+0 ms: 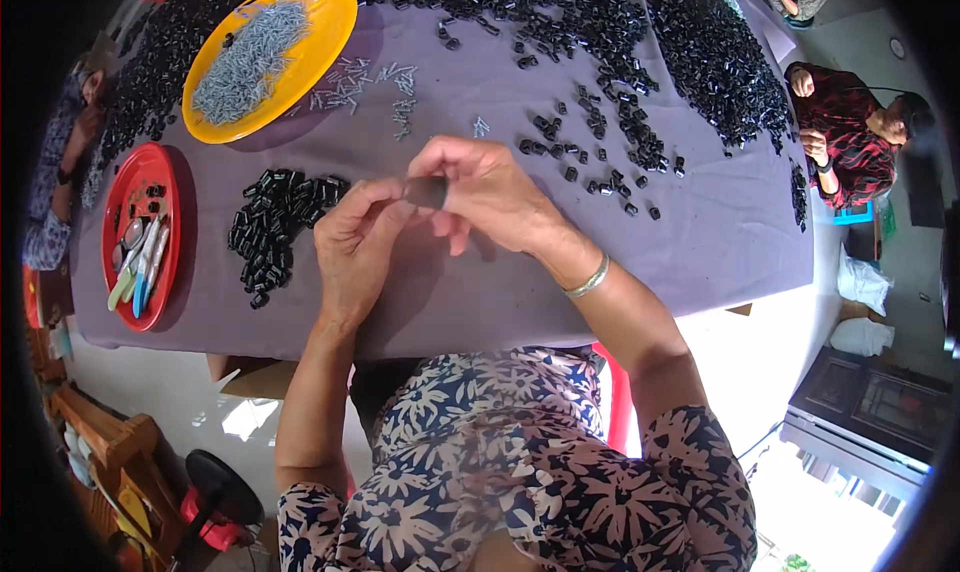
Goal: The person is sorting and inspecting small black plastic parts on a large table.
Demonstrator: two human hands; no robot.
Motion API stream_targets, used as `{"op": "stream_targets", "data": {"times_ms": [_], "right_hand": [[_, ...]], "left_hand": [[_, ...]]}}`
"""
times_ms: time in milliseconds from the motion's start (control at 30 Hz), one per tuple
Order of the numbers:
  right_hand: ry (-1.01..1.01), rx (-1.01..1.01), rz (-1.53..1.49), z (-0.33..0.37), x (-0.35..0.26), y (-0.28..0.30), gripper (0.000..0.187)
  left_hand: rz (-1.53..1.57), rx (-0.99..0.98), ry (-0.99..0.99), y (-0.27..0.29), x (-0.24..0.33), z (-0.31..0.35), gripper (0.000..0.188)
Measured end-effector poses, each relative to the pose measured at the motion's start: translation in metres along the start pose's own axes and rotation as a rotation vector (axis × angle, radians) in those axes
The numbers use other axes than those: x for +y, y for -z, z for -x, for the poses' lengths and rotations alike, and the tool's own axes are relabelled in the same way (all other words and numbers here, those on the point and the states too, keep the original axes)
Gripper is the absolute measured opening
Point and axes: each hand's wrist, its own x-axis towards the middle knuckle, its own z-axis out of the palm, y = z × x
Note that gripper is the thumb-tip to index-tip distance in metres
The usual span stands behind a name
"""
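Above the table's near middle, my left hand (358, 234) and my right hand (492, 194) meet fingertip to fingertip. Between them is a small dark plastic piece (426, 192), blurred, with the fingers of both hands closed on it. Its exact kind cannot be made out. A heap of short black plastic pieces (275, 227) lies just left of my left hand. Beyond my hands, loose silvery screws (403, 107) are scattered on the cloth. More loose black pieces (600, 157) lie to the right of my right hand.
The purple-grey cloth (640, 252) covers the table. A yellow plate (345, 22) of screws stands at the far left, with a red tray (172, 242) of knife-like tools nearer. Large heaps of black pieces (710, 62) line the far side. People sit at left and right (850, 132).
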Motion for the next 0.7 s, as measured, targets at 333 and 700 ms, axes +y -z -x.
{"op": "stream_targets", "data": {"times_ms": [333, 700], "right_hand": [[0.232, 0.635, 0.643, 0.069, -0.051, 0.114, 0.026], [0.445, 0.404, 1.312, 0.052, -0.021, 0.103, 0.022]], "left_hand": [[0.15, -0.037, 0.064, 0.004, 0.003, -0.001, 0.013], [0.129, -0.066, 0.01, 0.003, 0.005, 0.0, 0.014]]}}
